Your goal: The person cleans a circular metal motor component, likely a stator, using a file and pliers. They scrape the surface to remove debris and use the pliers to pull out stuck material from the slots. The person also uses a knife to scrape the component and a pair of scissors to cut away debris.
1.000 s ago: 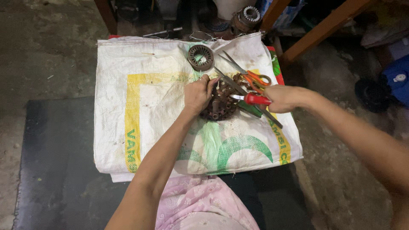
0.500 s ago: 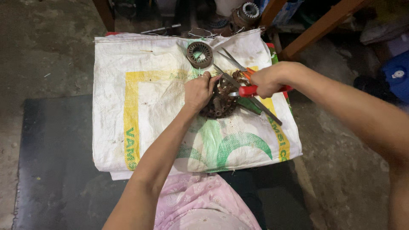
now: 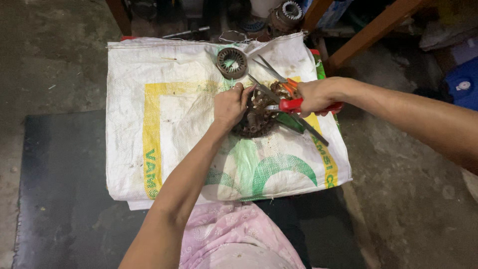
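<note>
My left hand (image 3: 231, 104) grips a round, rusty stator core with copper windings (image 3: 255, 119) on a white woven sack (image 3: 164, 114) with yellow and green print. My right hand (image 3: 318, 95) is closed on a red-handled cutting tool (image 3: 294, 105) whose jaws point into the windings. A second, bare ring-shaped stator core (image 3: 232, 63) lies just beyond my left hand. Scissors with orange handles (image 3: 279, 79) and a long dark metal tool (image 3: 303, 124) lie under and beside my right hand.
The sack covers a low dark platform (image 3: 64, 199) on a concrete floor (image 3: 50, 60). Another motor part (image 3: 285, 14) sits at the far edge. A slanted wooden leg (image 3: 368, 35) stands at the right, a blue object (image 3: 463, 82) beyond it. My pink-clad lap (image 3: 234, 239) is below.
My right hand has moved left and brought the red-handled cutter up to the windings. My left hand keeps its hold on the core. The view has shifted slightly.
</note>
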